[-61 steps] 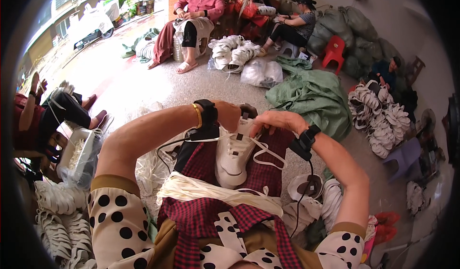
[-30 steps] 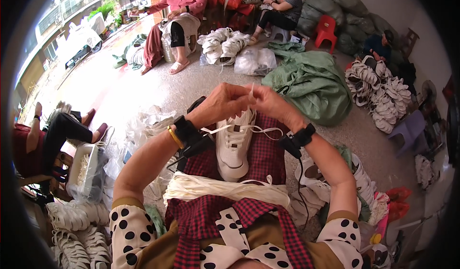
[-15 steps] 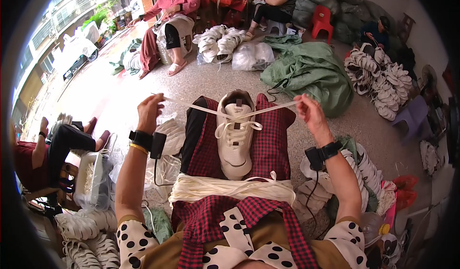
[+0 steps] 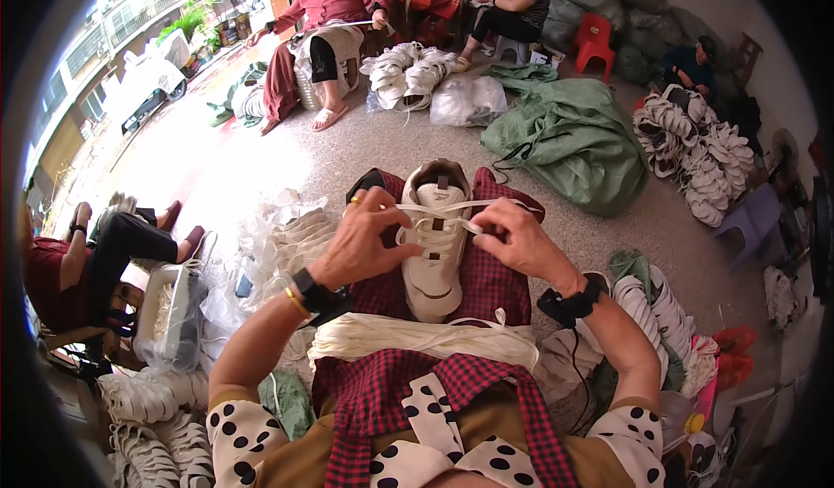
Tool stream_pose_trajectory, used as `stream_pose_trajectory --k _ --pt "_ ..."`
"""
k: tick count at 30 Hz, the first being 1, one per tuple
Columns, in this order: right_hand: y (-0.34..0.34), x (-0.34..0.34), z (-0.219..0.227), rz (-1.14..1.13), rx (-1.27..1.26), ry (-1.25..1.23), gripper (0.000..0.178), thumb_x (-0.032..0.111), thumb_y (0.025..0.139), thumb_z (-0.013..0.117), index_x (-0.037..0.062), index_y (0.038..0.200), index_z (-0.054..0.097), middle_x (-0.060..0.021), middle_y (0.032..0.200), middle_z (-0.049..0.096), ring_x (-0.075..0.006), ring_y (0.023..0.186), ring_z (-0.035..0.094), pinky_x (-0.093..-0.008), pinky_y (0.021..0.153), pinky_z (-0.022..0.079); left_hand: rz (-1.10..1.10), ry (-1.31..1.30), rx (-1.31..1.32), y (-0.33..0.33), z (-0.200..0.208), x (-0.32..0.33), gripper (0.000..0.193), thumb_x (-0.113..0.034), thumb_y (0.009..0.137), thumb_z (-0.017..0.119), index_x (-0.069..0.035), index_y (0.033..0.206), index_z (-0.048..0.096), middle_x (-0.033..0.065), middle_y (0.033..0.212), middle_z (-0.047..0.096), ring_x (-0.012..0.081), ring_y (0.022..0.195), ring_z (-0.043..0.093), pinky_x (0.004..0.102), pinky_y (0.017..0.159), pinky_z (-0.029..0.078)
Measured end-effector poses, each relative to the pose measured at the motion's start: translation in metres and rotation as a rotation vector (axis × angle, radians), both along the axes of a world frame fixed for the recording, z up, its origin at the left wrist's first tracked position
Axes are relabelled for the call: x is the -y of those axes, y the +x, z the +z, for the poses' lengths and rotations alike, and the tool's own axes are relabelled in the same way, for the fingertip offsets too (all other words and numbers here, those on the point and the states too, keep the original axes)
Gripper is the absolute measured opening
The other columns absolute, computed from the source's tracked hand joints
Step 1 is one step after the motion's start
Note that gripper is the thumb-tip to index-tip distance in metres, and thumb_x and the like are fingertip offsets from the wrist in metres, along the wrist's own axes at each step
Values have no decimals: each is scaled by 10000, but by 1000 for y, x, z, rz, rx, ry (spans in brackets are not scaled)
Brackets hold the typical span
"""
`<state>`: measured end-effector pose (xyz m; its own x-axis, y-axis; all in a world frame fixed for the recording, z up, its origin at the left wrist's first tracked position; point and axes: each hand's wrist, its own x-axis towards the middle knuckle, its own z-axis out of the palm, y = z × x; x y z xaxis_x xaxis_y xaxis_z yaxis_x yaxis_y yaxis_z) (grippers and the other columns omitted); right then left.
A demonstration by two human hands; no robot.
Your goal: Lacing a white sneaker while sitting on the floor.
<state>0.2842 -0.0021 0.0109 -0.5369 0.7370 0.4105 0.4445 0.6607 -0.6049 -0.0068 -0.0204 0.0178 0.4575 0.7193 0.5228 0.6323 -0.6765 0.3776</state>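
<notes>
Cream shoe (image 4: 432,284) rests on red-and-black checked cloth (image 4: 495,288) across the lap, toe nearest the body, right grip (image 4: 521,241) pinched on its lace (image 4: 460,205); whether the left grip (image 4: 367,238) clamps lace, I cannot tell

Cream sleeves (image 4: 243,440), black polka-dotted, end in olive-brown cuffs (image 4: 233,398). A red-and-black checked apron (image 4: 360,392) covers an olive-brown top (image 4: 300,453). Black bands (image 4: 596,291) with boxy modules (image 4: 557,309) circle both wrists, a dark cable (image 4: 575,362) running from the right one. A yellow bracelet (image 4: 297,302) circles the left wrist; the left hand (image 4: 365,238) wears a yellow ring (image 4: 355,200).
</notes>
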Motion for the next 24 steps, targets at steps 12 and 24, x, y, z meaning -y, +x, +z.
stream_pose_trajectory --k 12,24 --pt "-7 -15 -3 212 -125 -201 132 151 905 704 47 975 745 -25 948 641 -151 892 592 -297 797 469 -359 -850 355 -7 -7 -24 147 -145 891 672 -24 975 659 -1 927 599 81 828 551 251 730 463" --pt "-3 -24 -5 230 -149 -444 179 145 916 634 -2 950 732 -35 858 677 -123 847 614 -283 820 488 265 -25 243 9 -22 -20 75 -18 891 556 -37 959 530 173 765 626 348 653 628 432 611 489"
